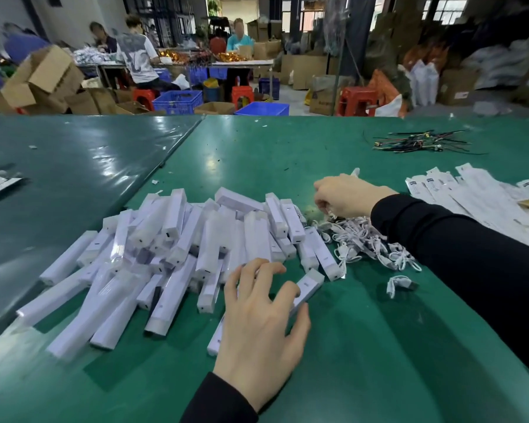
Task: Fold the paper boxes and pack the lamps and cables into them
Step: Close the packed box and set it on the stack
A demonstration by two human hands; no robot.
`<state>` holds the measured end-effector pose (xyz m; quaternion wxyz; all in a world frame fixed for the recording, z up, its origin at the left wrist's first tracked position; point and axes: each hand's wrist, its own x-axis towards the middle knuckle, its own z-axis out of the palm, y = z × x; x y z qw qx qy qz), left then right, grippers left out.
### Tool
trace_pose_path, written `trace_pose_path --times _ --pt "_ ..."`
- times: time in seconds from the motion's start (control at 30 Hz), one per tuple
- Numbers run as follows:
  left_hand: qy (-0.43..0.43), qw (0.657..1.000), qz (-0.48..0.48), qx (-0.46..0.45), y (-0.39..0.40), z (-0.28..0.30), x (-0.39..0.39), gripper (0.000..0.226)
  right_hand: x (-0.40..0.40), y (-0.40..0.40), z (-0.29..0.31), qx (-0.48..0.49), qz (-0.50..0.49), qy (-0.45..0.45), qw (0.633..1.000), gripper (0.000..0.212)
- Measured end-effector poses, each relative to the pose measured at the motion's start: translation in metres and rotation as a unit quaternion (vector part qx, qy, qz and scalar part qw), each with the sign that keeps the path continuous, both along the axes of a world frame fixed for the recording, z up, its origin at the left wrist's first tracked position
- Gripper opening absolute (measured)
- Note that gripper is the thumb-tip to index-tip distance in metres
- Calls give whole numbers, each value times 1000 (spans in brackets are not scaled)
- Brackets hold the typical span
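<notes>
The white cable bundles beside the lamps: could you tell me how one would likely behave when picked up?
The white cable bundles look thin and loosely coiled, so one would probably flop and dangle. They lie tangled in a heap, so neighbours may well drag along. The lone cable lying apart should lift cleanly and feel light.

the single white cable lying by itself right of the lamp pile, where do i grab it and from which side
Probably pinch the coiled white loop of the lone cable from above: it lies flat on the green table, apart from the cable heap, with bare surface all round.
</notes>
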<state>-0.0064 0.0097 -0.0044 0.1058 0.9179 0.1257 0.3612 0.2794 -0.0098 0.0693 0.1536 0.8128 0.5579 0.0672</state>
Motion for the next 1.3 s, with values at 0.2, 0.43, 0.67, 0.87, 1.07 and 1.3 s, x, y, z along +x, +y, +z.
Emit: trace_pose_path --times 0.2,0.43,0.67,0.87,1.07,1.3 --pt "-40 986 -55 -149 -5 10 -1 11 -45 -54 25 353 152 -18 923 17" --pt "-4 633 -182 -752 -15 36 -1 54 -186 -134 -7 492 312 -57 811 22" --pt "70 617 -191 -760 -18 39 -3 62 -216 -148 -43 464 309 28 830 22" --pt "98 632 -216 -738 -18 40 -6 53 -202 -148 -53 606 -26 554 570 43" --pt "178 623 -266 -714 -29 35 -6 28 -201 -143 -59 466 -139 735 472 51" --pt "211 645 -273 -682 -39 31 -6 20 -198 -147 -54 494 -176 705 478 38"
